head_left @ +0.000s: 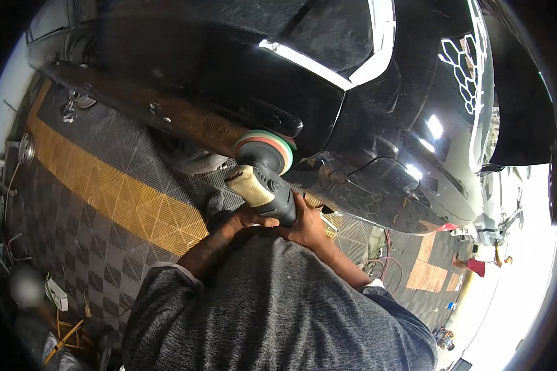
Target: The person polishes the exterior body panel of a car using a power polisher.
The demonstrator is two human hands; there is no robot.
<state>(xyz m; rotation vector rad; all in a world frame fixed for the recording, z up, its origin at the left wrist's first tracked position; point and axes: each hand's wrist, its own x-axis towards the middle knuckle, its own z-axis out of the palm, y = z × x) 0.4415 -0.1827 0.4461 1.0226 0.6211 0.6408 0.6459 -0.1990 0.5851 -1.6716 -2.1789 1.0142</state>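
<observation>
Between hands (306, 222), polisher (272, 193); both curled closed round its body, pad (281, 143) beyond, at black car (377, 133).

Car workshop: glossy black car (229, 68), power polisher (273, 190) held against it, ribbed grey-and-yellow floor tiles (120, 198).

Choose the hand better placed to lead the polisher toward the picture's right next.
Probably the right hand: it lies on the polisher's right side; the left hand is on the other.
</observation>
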